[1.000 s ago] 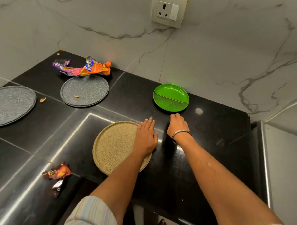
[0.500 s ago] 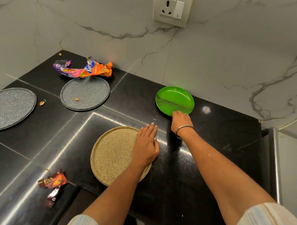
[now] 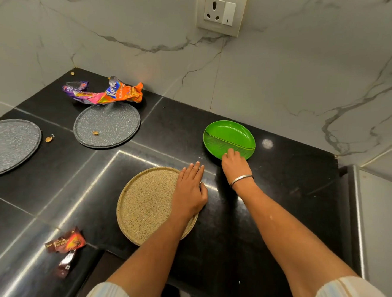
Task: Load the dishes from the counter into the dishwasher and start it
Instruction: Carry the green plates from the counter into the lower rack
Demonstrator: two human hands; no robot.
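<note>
Your right hand [image 3: 233, 164] has its fingertips curled over the near rim of the green divided plate [image 3: 229, 136], which lies flat on the black counter [image 3: 278, 197] toward the far wall; whether the thumb has caught under the rim you cannot tell. Your left hand [image 3: 189, 190] rests flat, fingers straight, on the right edge of the tan speckled plate [image 3: 145, 202], which sits near you at the counter's front edge. Farther left lie two grey speckled plates, one [image 3: 107, 124] carrying a crumb, the other [image 3: 11, 144] cut by the picture's edge. Crumpled snack wrappers [image 3: 105, 92] touch the first grey plate's far rim. A dark chocolate wrapper [image 3: 66, 243] lies near left. Bare counter stretches right of the green plate to a steel edge [image 3: 358, 222].
</note>
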